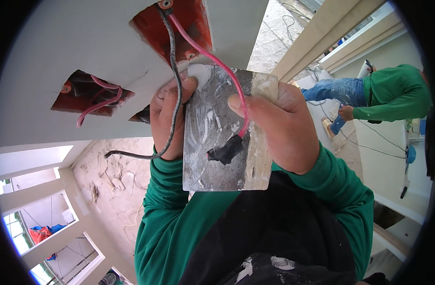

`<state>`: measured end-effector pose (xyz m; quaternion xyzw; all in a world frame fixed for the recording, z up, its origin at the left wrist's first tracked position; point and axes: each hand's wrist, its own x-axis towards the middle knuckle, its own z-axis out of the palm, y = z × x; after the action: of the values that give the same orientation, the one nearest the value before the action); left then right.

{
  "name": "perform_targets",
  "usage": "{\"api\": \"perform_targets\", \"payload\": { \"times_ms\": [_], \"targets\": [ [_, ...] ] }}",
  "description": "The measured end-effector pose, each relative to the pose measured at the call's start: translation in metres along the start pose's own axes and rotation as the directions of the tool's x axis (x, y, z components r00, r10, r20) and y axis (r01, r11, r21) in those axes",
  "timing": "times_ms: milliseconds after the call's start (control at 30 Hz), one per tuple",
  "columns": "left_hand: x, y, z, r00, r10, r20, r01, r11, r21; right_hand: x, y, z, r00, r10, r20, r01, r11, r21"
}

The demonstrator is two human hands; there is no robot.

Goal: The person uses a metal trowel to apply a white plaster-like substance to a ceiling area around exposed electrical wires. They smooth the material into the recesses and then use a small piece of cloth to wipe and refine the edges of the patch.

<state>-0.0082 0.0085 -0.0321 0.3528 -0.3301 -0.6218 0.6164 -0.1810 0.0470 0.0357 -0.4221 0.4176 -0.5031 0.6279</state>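
A flat, rectangular grey scraper (210,102), streaked with dried plaster and with a beige strip along its right side, is held in front of the wall. My right hand (293,128) grips its right edge, thumb lying on the face. My left hand (169,114) is closed at its left edge, with most fingers hidden. White putty (199,76) covers the upper left corner near the left thumb. Across the scraper hangs a pink wire (222,64), its end wrapped in black tape (227,149). A black wire (174,52) passes in front of my left hand.
Orange-red electrical box (193,33) and a second box (77,102) with a pink wire loop are set in the grey wall (99,47). To the right a co-worker in a green top (393,90) stands among cables. Window openings (49,213) lie at lower left.
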Motion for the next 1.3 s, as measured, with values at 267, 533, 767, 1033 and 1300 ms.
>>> {"api": "perform_targets", "payload": {
  "times_ms": [267, 533, 767, 1033, 1300],
  "targets": [
    [-0.006, 0.015, 0.001, 0.999, -0.01, -0.038, 0.016, 0.988, 0.151, 0.0, 0.013, 0.003, 1.0, -0.004, 0.009, 0.004, 0.999, 0.046],
    [-0.09, 0.015, 0.017, 0.997, 0.047, 0.056, -0.055, 0.985, 0.164, -0.083, 0.02, -0.003, 0.999, -0.021, 0.041, 0.011, 0.974, 0.225],
    [0.006, 0.015, -0.011, 1.0, -0.004, -0.018, 0.006, 0.996, 0.085, 0.012, 0.009, 0.0, 0.994, 0.051, 0.099, -0.065, 0.988, 0.139],
    [0.005, 0.014, -0.004, 1.0, 0.025, -0.01, -0.024, 0.996, 0.085, 0.008, 0.017, 0.009, 0.999, 0.038, 0.011, -0.039, 0.982, 0.186],
    [0.006, 0.019, 0.003, 0.999, 0.04, 0.008, -0.041, 0.996, 0.08, 0.01, 0.011, 0.008, 1.0, 0.021, -0.003, -0.021, 0.999, 0.044]
  ]
}}
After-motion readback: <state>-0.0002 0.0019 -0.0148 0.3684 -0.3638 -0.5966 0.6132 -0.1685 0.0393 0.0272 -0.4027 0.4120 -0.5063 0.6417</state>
